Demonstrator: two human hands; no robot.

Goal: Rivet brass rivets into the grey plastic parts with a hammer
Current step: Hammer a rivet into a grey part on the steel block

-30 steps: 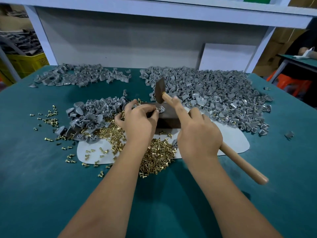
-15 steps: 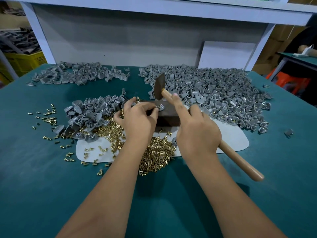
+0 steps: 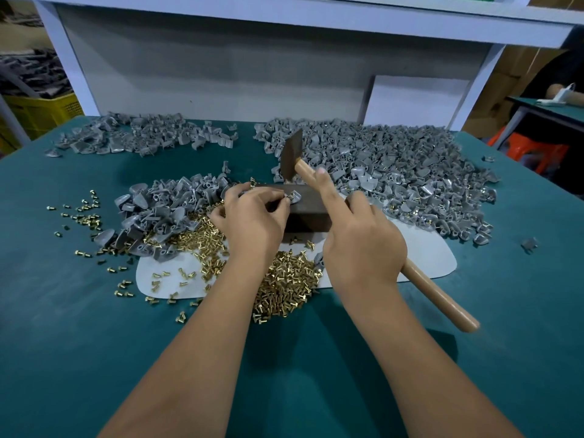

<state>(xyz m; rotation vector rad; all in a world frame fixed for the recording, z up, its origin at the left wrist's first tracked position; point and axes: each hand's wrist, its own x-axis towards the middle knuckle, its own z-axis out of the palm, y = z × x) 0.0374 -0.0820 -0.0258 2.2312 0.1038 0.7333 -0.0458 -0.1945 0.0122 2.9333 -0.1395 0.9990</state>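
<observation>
While the right hand [image 3: 363,245] grips the hammer [image 3: 292,156] raised over the dark block [image 3: 311,207], the left hand [image 3: 252,216] fingers pinch a grey plastic part [image 3: 293,196] on it; brass rivets [image 3: 284,276] litter the bench [image 3: 79,343] below

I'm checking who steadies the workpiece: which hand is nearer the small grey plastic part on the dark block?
Left. The left hand pinches the small grey plastic part on the dark block; the right hand grips the wooden-handled hammer just beside it.
</observation>
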